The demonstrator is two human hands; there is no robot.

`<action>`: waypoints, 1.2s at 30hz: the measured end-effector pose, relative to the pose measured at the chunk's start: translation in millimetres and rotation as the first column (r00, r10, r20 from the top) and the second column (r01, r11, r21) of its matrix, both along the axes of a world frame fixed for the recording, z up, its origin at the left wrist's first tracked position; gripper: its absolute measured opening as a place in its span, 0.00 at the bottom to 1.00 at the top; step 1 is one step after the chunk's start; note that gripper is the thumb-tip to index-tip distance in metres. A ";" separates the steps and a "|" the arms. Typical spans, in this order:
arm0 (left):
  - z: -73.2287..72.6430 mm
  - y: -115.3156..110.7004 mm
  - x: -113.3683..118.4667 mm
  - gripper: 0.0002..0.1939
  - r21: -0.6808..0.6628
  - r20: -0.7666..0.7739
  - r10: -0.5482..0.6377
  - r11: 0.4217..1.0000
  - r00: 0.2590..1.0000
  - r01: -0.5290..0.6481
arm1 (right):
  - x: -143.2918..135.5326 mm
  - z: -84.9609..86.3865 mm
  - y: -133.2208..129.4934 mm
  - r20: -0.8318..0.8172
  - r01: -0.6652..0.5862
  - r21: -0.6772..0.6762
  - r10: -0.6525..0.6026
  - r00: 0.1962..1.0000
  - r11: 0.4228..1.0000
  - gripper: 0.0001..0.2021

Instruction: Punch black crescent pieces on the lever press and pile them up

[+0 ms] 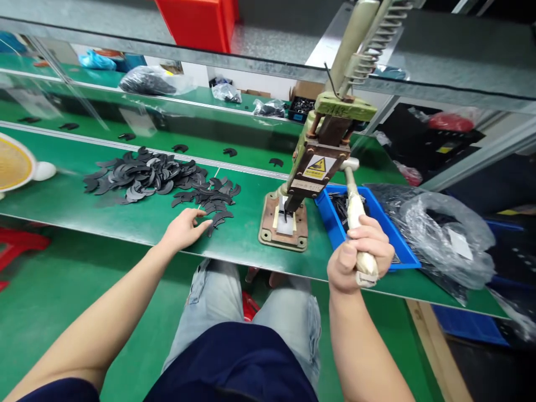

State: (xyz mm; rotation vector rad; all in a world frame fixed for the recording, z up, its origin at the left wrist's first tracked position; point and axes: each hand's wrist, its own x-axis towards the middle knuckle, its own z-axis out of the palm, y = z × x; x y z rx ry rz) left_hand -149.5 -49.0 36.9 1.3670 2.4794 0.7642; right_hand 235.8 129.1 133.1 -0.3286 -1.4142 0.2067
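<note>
My right hand (362, 254) is wrapped round the wrapped lever handle (355, 212) of a green hand press (320, 151). Under the press head, a dark part lies on the small plate of the press base (285, 223). My left hand (188, 228) rests at the near edge of a spread of black curved pieces (215, 195), its thumb and fingers apart. Its fingertips are beside the nearest pieces, and nothing shows held between them. Farther left lies a larger heap of the same black curved pieces (142, 173) on the green table.
Right of the press stands a blue tray (389, 237) with dark parts, beside clear plastic bags (448, 234). Behind, several black pieces lie spaced along a green strip (251, 159). A metal shelf with a red bin (196, 25) hangs above. A round yellow fan-like object (14, 164) is far left.
</note>
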 end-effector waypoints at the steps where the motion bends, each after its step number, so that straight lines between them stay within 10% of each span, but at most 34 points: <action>1: 1.0 6.2 6.5 0.28 -0.019 -0.051 -0.026 1.000 0.998 0.025 | 0.0 -0.2 0.0 0.003 0.013 -0.007 -0.013 1.000 1.000 0.09; 11: 9.8 66.1 29.6 0.22 -0.228 -0.409 -0.248 0.960 0.878 0.165 | 5.4 1.6 -0.5 0.069 0.005 0.007 -0.006 0.998 1.000 0.09; 25: 8.4 46.5 0.5 0.20 -0.186 -0.405 -0.275 0.958 0.872 0.216 | 9.9 -2.5 -5.0 0.098 -0.008 -0.029 0.011 0.995 1.000 0.06; 30: 24.5 45.0 16.7 0.19 0.053 -0.345 -0.257 0.955 0.903 0.292 | 10.2 -4.3 -3.8 0.093 -0.027 -0.031 0.030 0.995 0.999 0.06; 36: 25.3 67.9 56.7 0.21 -0.003 -0.231 -0.425 0.900 0.875 0.437 | 9.9 -1.0 -8.1 0.107 -0.009 -0.046 0.014 0.994 0.999 0.06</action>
